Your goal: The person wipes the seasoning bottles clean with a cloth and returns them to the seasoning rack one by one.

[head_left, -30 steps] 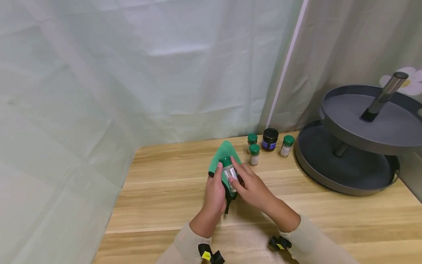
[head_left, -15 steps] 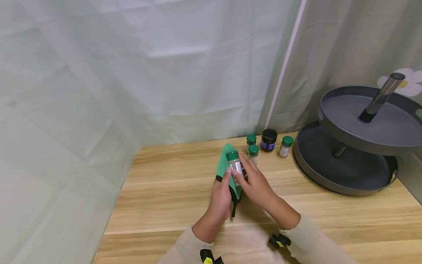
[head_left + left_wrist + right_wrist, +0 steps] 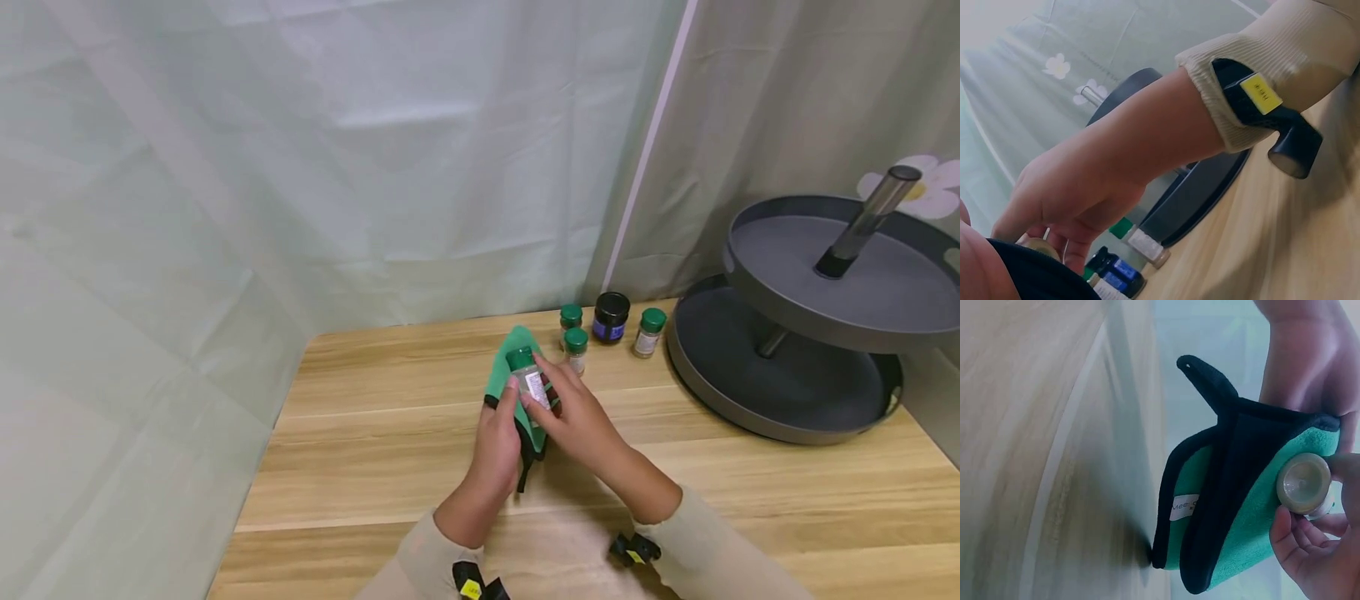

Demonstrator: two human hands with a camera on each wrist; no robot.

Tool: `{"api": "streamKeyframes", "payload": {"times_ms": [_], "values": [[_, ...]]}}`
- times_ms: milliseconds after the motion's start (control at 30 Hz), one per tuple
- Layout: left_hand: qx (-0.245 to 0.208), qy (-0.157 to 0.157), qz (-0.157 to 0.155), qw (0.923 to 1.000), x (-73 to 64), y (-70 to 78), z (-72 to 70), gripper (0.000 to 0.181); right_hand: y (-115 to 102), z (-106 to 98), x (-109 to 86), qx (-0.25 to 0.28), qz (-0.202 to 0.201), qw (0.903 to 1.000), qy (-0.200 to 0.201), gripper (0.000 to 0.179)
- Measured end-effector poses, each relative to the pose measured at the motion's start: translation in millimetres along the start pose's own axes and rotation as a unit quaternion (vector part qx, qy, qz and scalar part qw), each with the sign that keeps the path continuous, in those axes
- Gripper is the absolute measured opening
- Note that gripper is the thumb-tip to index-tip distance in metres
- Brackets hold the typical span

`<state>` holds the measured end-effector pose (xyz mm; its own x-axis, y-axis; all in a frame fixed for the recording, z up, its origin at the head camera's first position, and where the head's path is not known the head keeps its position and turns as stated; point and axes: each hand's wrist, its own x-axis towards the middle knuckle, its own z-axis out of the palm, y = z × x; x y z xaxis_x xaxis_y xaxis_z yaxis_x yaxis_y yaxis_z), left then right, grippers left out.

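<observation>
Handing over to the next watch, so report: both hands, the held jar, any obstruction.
Left hand holding green cloth. Right hand gripping green-capped jar over it. Jar tilted, cap on. Nothing seen in the way; four other jars beyond.

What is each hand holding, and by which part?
Right hand: green-capped spice jar, by its body. Left hand: black-trimmed green cloth, by its edge.

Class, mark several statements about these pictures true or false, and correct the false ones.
1. The right hand holds a green-capped jar. True.
2. The left hand grips a red cloth. False: the left hand grips a green cloth.
3. A black-lidded jar stands on the table. True.
4. In the head view, the two-tier tray is left of that jar. False: the two-tier tray is right of it.
</observation>
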<state>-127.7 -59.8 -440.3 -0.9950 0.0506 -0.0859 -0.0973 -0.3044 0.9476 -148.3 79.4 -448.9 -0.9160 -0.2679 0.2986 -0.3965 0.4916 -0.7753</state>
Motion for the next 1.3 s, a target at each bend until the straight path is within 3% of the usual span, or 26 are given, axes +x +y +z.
{"api": "streamKeyframes", "payload": {"times_ms": [400,633,1033,1300], "values": [[-0.015,0.037,0.009,0.9992,7.7,4.7,-9.8,0.054,-7.4,1.6,-4.2,-0.002,-0.022,0.9988,-0.045,0.061],[-0.002,0.023,0.008,0.9997,4.7,5.4,-6.6,0.054,-8.3,0.3,-2.7,0.002,-0.007,0.9991,-0.042,0.062],[0.027,-0.015,-0.012,0.9995,-1.9,3.3,1.5,0.057,6.4,-1.7,4.4,0.030,0.029,0.9991,0.008,0.066],[0.023,-0.002,0.005,0.9997,-0.6,1.9,0.7,0.054,2.7,0.3,1.5,0.022,0.025,0.9993,-0.016,0.069]]}}
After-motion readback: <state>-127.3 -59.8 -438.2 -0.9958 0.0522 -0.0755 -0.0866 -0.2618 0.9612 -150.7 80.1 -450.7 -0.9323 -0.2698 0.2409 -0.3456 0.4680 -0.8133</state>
